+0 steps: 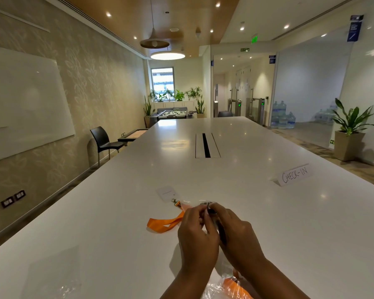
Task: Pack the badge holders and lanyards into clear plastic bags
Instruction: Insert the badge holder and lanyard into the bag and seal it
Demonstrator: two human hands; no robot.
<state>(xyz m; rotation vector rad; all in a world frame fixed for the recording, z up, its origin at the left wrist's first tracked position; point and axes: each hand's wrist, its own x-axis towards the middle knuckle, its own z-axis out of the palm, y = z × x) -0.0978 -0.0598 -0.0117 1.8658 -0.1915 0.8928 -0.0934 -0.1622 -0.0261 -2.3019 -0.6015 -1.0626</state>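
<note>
1. Both hands work close together in the head view, just above the white table. The left hand has its fingers curled and pinches the crinkled edge of a clear plastic bag. This is probably to keep the mouth open.
2. The right hand is curled too and grips a dark strap between the palms. I judge it to be a lanyard on its way into the bag, though what it is stays unclear.
3. One orange lanyard, a flat woven ribbon, lies looped just left of the hands. Its metal clasp points at a pale, rounded badge holder, and both lie within easy reach, waiting.
4. Nearest the person, a filled bag of glossy film shows orange ribbon inside.
5. Farther right stands a folded CHECK-IN card.
</note>
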